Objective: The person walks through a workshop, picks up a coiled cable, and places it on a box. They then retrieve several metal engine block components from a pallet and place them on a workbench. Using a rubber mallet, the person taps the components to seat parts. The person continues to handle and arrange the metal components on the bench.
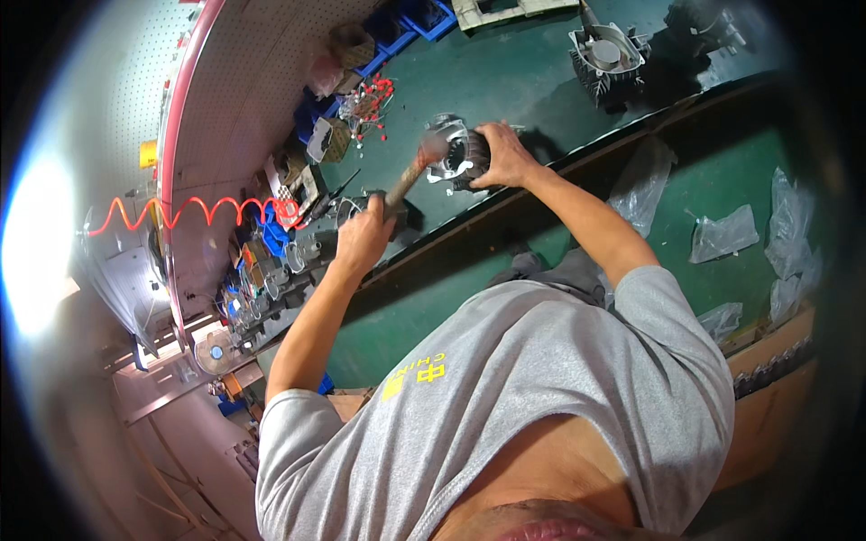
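Note:
My left hand (363,234) is closed round the wooden handle of a hammer (403,187). The hammer slants up and to the right, and its blurred reddish head overlaps the left side of a round metal motor housing (457,164). This housing has a bright, open-worked end and dark ribs on its right side. My right hand (508,158) grips that ribbed side, thumb near the front and fingers over the far side. Beneath it is the green bench top (505,77). Close beside my left hand stands another ring-shaped metal part (347,211), partly hidden.
Red-tipped wires (368,106) lie behind, near blue bins (390,32). A finned part with a fan (609,59) stands at the far right. An orange coiled hose (212,213) hangs at the left. The bench edge (622,135) runs before me; plastic bags (724,234) lie beyond it.

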A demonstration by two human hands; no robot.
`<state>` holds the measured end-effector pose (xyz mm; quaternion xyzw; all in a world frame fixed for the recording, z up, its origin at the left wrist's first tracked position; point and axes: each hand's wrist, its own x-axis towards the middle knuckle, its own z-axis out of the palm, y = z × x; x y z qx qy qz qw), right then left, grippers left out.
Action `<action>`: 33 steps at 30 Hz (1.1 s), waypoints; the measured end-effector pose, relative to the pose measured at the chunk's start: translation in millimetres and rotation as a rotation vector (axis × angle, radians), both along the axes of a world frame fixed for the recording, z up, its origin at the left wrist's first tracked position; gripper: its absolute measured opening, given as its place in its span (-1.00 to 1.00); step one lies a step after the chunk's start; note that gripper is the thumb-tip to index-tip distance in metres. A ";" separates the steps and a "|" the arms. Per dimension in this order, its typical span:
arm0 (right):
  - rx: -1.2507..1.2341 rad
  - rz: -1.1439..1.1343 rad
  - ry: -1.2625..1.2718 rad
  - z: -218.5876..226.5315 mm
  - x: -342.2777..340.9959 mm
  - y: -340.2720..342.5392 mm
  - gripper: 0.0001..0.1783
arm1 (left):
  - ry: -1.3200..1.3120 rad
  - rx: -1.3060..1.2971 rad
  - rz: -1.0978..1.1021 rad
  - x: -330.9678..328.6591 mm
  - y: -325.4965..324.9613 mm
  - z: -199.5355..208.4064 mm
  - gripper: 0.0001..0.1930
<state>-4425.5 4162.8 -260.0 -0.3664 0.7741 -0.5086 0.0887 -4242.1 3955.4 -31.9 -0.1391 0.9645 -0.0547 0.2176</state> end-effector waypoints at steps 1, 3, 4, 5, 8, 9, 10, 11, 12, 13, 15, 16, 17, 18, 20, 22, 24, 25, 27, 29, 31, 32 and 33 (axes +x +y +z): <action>-0.009 0.056 0.066 3.7 -0.4 -9.3 0.19 | -0.024 -0.014 -0.032 3.1 -0.9 -3.7 -0.61; -0.059 -0.012 0.040 4.7 -1.3 -6.3 0.13 | 0.054 0.009 -0.081 2.9 -0.6 -4.3 -0.61; -0.079 -0.039 0.031 4.2 -2.6 -2.8 0.10 | 0.158 0.050 -0.099 -4.1 8.5 4.0 -0.61; -0.060 -0.094 0.012 -1.8 -6.2 0.1 0.06 | 0.225 0.091 0.009 -9.7 21.5 13.1 -0.60; 0.057 -0.087 0.043 -14.0 -9.8 11.0 0.29 | 0.531 0.460 0.279 -6.9 29.3 17.5 -0.69; 0.067 -0.039 0.017 -11.7 -9.1 16.2 0.31 | 0.674 0.609 0.274 3.6 22.8 6.3 -0.73; 0.078 0.006 -0.010 -6.1 -4.2 24.4 0.33 | 0.688 0.758 0.387 15.8 19.4 -7.6 -0.74; 0.090 0.048 -0.038 1.0 0.2 30.3 0.34 | 0.699 0.910 0.496 27.5 16.8 -21.2 -0.75; 0.038 0.070 -0.035 10.9 2.9 34.6 0.32 | 0.707 1.070 0.602 37.6 16.4 -31.6 -0.75; 0.047 0.060 -0.044 11.5 4.5 37.7 0.34 | 0.680 1.148 0.726 44.1 25.2 -34.5 -0.77; 0.061 0.059 -0.064 11.6 4.8 39.9 0.36 | 0.585 1.225 0.894 62.3 25.0 -62.2 -0.76; 0.067 0.069 -0.075 11.3 4.6 39.6 0.37 | 0.540 1.259 0.968 70.4 26.4 -73.0 -0.74; 0.072 0.079 -0.087 11.5 4.6 39.2 0.38 | 0.489 1.311 1.031 77.8 27.5 -84.9 -0.73; 0.082 0.078 -0.072 10.8 5.3 37.4 0.38 | 0.448 1.331 1.095 82.3 30.1 -91.9 -0.73; 0.100 0.077 -0.042 10.6 6.8 34.3 0.38 | 0.401 1.406 1.129 87.2 34.0 -104.1 -0.74; 0.113 0.081 -0.052 20.1 9.7 29.9 0.39 | 0.385 1.462 1.154 92.2 36.3 -114.6 -0.74; 0.140 0.077 -0.042 25.5 13.0 27.2 0.41 | 0.365 1.494 1.166 96.2 36.6 -123.6 -0.74; 0.160 0.070 -0.027 25.9 14.3 26.6 0.42 | 0.355 1.501 1.151 97.0 35.5 -127.2 -0.74; 0.174 0.050 -0.043 23.2 16.7 25.6 0.47 | 0.357 1.541 1.134 96.5 35.1 -130.0 -0.74; 0.160 0.040 -0.045 19.8 16.8 24.8 0.50 | 0.350 1.567 1.123 94.5 35.0 -130.4 -0.74; 0.141 0.034 -0.043 19.9 18.3 21.4 0.51 | 0.338 1.572 1.118 93.3 33.0 -131.0 -0.74; 0.134 0.034 -0.039 20.3 19.2 20.7 0.52 | 0.336 1.574 1.115 93.3 33.1 -133.8 -0.74; 0.121 0.031 -0.037 20.9 19.9 18.6 0.52 | 0.335 1.570 1.109 93.5 31.3 -135.4 -0.74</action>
